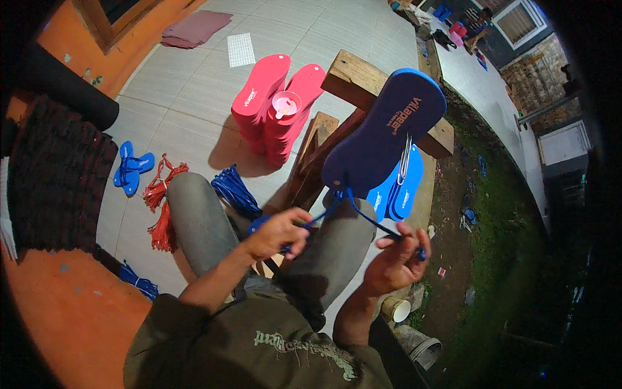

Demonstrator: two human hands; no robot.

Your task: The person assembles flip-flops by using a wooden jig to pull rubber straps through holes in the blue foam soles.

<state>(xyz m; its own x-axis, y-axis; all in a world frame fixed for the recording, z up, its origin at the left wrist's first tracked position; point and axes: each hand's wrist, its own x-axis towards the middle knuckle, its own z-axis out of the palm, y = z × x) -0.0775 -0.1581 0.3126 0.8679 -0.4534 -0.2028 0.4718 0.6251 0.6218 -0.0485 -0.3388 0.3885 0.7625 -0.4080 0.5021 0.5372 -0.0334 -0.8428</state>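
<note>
A flip-flop sole (379, 129), dark on top with a blue rim, rests tilted against a wooden stand (350, 74). From its near, toe end hangs a blue Y-shaped flip-flop strap (359, 209), its two arms spread apart. My left hand (282, 235) is closed on the left arm of the strap. In my right hand (396, 259) the other arm is gripped close to its end. A shiny metal rod-like tool (404, 159) stands out from the sole's middle. Behind it lie several bright blue soles (405, 191).
Two stacks of pink soles (259, 84) stand on the tiles, topped by a small pink-and-white cup (285, 104). Bundled blue straps (234, 189) and red straps (165, 181) lie around my knees. A blue flip-flop pair (132, 167) sits left. Far right, another person (478, 29) is seated.
</note>
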